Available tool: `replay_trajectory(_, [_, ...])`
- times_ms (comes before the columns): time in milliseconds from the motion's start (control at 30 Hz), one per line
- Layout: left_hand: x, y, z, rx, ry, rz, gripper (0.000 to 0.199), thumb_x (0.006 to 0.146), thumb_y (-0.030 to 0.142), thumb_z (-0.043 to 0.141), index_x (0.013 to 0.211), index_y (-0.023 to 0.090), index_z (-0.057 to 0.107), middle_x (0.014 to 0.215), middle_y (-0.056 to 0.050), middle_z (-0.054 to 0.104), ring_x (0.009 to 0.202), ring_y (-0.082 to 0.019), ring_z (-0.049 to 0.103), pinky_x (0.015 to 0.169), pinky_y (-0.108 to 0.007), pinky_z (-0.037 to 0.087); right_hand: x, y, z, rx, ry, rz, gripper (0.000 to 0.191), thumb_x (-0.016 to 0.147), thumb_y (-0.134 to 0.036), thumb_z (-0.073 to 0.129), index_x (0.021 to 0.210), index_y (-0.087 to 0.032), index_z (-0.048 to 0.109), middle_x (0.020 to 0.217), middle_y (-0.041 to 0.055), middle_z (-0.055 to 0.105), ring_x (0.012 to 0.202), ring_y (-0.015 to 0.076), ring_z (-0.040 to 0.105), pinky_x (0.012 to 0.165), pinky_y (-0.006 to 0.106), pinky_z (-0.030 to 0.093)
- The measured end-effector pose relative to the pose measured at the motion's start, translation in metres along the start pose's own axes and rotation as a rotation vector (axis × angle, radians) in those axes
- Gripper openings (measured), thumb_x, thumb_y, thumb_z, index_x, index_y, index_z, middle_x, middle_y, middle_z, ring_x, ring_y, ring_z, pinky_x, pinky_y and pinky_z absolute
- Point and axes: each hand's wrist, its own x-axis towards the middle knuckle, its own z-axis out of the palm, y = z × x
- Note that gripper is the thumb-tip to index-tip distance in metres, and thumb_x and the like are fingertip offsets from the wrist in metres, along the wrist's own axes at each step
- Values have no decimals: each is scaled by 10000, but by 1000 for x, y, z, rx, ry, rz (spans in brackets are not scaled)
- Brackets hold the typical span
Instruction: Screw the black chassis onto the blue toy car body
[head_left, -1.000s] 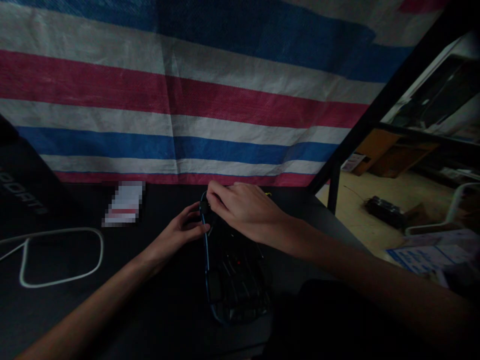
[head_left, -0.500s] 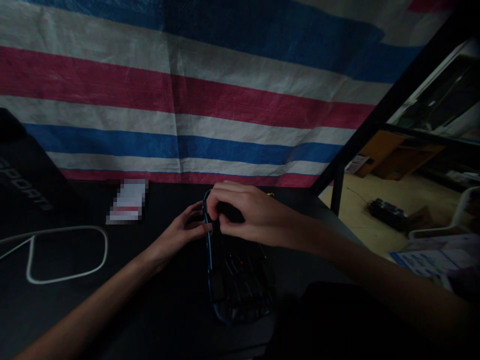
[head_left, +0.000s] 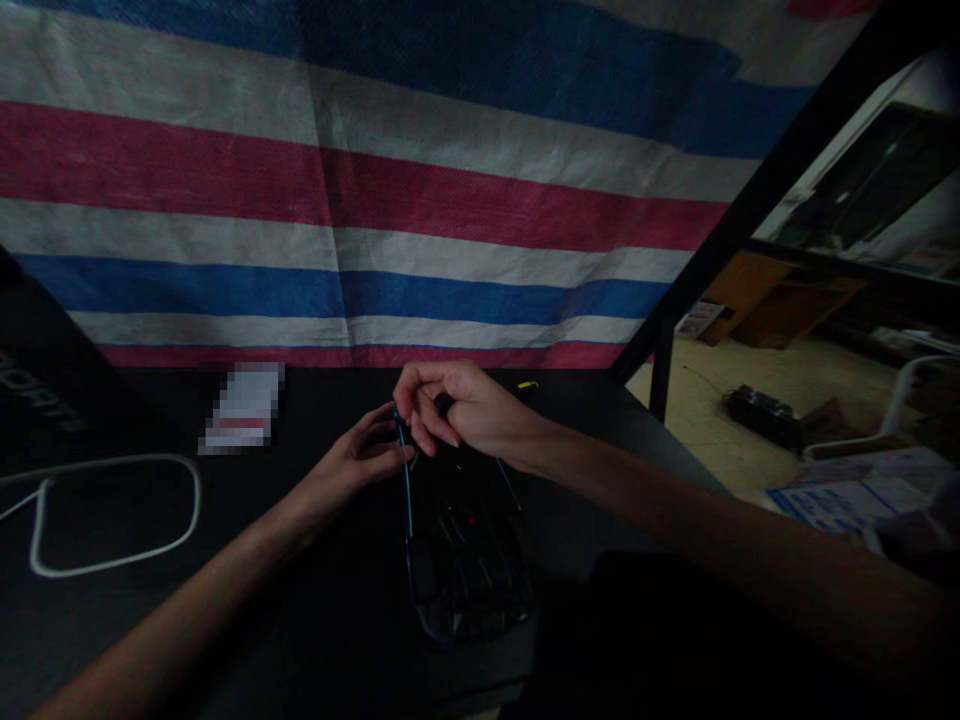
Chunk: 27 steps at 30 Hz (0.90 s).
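Note:
An overturned toy car [head_left: 472, 560] lies on the dark table, its black underside up and a bluish edge along its left side. A small red spot shows near its middle. My left hand [head_left: 367, 445] grips its far left edge, thumb on the near side and fingers beyond. Over the far end of the car, my right hand [head_left: 450, 405] is closed with bent fingers. What the right fingers pinch, if anything, is hidden in the dark.
A blurred white card [head_left: 244, 405] lies left of the hands, near a white cable loop [head_left: 199, 495] and a black box [head_left: 52, 390]. Behind the table hangs a striped sheet [head_left: 450, 190]. A small yellow item [head_left: 528, 385] lies behind my right wrist.
My right fingers have shifted from a rounded pinch to a flatter, overlapping curl at the car's far end. My left hand keeps its grip. The view has turned slightly right.

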Motion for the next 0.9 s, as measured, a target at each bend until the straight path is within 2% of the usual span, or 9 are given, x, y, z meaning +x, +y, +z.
replay_trajectory(100, [4, -5, -4, -8, 2, 2, 778, 827, 317, 825, 1515, 246, 469, 1520, -158, 535, 1334, -354, 586, 1146, -535, 433, 0, 5, -6, -36, 156, 56, 262, 507, -72, 361, 645, -192, 549, 554, -32, 564, 603, 118, 551, 669, 261, 417])
replay_trajectory(167, [7, -8, -7, -21, -16, 10, 766, 827, 311, 825, 1509, 259, 479, 1517, -150, 537, 1324, -351, 595, 1143, -535, 438, 0, 7, -7, -66, 221, 81, 224, 525, -69, 378, 617, -188, 544, 647, -5, 606, 686, 126, 568, 707, 266, 427])
replay_trajectory(367, [7, -8, -10, -14, 15, -2, 796, 824, 335, 830, 1527, 277, 463, 1533, -147, 526, 1360, -355, 567, 1152, -538, 429, 1, 11, -18, -83, 310, 192, 164, 765, -107, 422, 873, -223, 465, 819, -6, 555, 799, 145, 625, 827, 341, 538])
replay_trajectory(467, [4, -4, -8, -6, 24, -8, 798, 833, 353, 821, 1533, 266, 448, 1569, -158, 490, 1392, -350, 539, 1165, -522, 418, -9, 6, -39, -173, 349, 235, 81, 902, -203, 461, 978, -227, 454, 931, 18, 569, 868, 147, 656, 875, 352, 561])
replay_trajectory(533, [1, -1, -5, 6, 30, -13, 820, 827, 365, 825, 1540, 255, 433, 1585, -164, 474, 1401, -349, 530, 1171, -511, 413, -23, 6, -57, -278, 383, 256, 106, 978, -268, 440, 1079, -236, 427, 982, 25, 588, 881, 147, 677, 888, 357, 562])
replay_trajectory(600, [-1, 2, -2, 31, 43, -23, 839, 822, 384, 826, 1546, 254, 425, 1582, -163, 486, 1406, -352, 525, 1176, -508, 405, -41, 12, -73, -415, 407, 294, 101, 1003, -253, 421, 1099, -240, 394, 926, 6, 590, 802, 140, 676, 822, 348, 573])
replay_trajectory(700, [-3, 5, 0, 55, 47, -30, 864, 820, 411, 822, 1560, 258, 405, 1572, -154, 509, 1420, -351, 511, 1186, -505, 388, -65, 32, -87, -612, 346, 393, 113, 980, -188, 446, 1075, -228, 401, 749, -43, 564, 598, 139, 633, 622, 304, 552])
replay_trajectory(767, [-3, 5, 0, 64, 50, -30, 879, 819, 425, 822, 1566, 252, 393, 1575, -156, 506, 1430, -342, 501, 1197, -492, 372, -76, 46, -88, -720, 264, 443, 99, 959, -171, 487, 1031, -222, 442, 719, -47, 571, 552, 138, 628, 559, 278, 523])
replay_trajectory(900, [-1, 2, -4, 66, 41, -23, 880, 813, 422, 828, 1561, 247, 399, 1565, -156, 519, 1434, -321, 499, 1208, -465, 359, -84, 60, -84, -951, 179, 440, 119, 921, -128, 535, 1002, -212, 513, 933, 23, 644, 709, 147, 670, 685, 303, 538])
